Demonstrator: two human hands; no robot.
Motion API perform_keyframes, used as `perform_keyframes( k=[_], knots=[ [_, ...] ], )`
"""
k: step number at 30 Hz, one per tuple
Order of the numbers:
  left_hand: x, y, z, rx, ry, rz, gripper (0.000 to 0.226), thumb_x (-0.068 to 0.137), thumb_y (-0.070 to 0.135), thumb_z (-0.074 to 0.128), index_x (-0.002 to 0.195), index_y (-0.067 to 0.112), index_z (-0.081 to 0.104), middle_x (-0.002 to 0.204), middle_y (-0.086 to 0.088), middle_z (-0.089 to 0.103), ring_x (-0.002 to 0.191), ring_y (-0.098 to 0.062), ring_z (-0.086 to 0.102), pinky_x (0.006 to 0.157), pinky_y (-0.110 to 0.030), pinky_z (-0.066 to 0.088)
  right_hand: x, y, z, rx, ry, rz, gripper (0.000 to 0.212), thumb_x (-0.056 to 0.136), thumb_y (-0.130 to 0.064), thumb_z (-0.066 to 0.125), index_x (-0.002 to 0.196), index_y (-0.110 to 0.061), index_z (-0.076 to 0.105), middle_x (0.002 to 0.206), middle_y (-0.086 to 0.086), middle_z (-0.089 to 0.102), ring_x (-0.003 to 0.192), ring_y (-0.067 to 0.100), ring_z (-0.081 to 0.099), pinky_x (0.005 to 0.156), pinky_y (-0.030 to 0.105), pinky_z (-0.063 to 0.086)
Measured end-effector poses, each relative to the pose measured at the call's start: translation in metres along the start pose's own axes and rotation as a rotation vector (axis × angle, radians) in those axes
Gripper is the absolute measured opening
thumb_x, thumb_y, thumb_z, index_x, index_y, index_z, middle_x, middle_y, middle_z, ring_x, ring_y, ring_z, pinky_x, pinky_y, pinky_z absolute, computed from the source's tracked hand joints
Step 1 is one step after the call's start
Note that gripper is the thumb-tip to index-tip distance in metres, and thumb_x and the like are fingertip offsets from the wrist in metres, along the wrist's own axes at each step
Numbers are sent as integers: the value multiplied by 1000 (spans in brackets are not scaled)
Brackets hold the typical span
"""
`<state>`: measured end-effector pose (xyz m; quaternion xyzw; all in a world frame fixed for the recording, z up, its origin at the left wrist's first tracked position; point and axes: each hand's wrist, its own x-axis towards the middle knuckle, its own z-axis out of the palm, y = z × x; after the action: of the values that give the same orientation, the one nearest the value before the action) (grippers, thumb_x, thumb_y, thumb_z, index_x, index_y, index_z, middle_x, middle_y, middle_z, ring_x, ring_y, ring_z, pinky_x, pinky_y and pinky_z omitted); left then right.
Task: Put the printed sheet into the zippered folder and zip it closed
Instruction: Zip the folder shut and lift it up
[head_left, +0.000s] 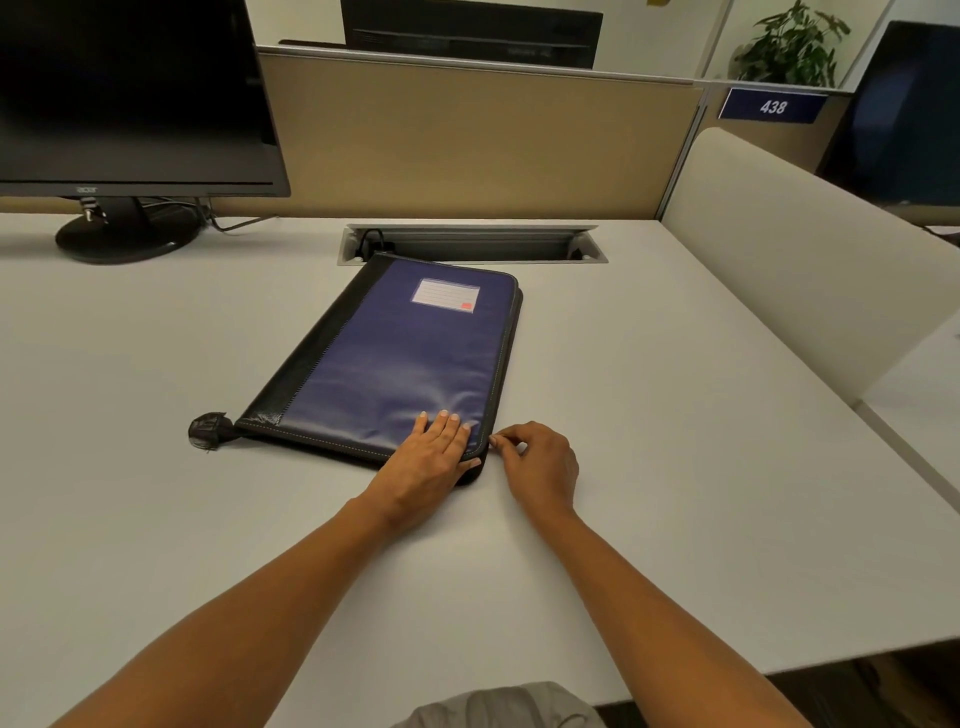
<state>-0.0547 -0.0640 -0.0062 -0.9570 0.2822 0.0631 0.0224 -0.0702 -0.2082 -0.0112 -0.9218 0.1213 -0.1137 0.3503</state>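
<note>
A blue zippered folder (400, 348) with a black spine and a white label lies closed flat on the white desk (156, 493). My left hand (428, 460) presses flat on its near right corner, fingers spread. My right hand (537, 462) sits just right of that corner, its fingertips pinched together at the folder's edge, seemingly on the zip pull, which is too small to make out. No printed sheet is visible. A black fabric tab (209, 430) sticks out at the folder's near left corner.
A dark monitor (130, 93) on a round stand occupies the back left. A cable tray slot (472, 244) is set in the desk behind the folder. Beige partitions rise at the back and right, with a plant and a "438" sign beyond.
</note>
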Motion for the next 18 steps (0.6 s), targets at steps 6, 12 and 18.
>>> perform_keyframes(
  k=[6,12,18],
  knots=[
    [0,0,0,-8,-14,4,55,100,32,17,145,4,0,155,-17,5,143,-27,1,115,-36,-5,1,-2,2,-17,14,14,18,87,-30,59,93,-18,71,99,1,70,88,20,62,68,23,38],
    [2,1,-2,-19,-33,-6,56,100,32,17,145,4,0,155,-17,4,143,-26,0,115,-37,-4,3,-2,2,-19,26,29,19,86,-30,60,94,-17,71,100,2,70,90,20,62,69,23,40],
    [4,2,-2,-23,-40,-15,56,100,32,17,145,3,0,155,-17,4,143,-27,1,115,-37,-5,4,-2,2,-23,30,45,20,86,-31,60,94,-17,71,101,3,70,91,20,62,68,22,39]
  ],
)
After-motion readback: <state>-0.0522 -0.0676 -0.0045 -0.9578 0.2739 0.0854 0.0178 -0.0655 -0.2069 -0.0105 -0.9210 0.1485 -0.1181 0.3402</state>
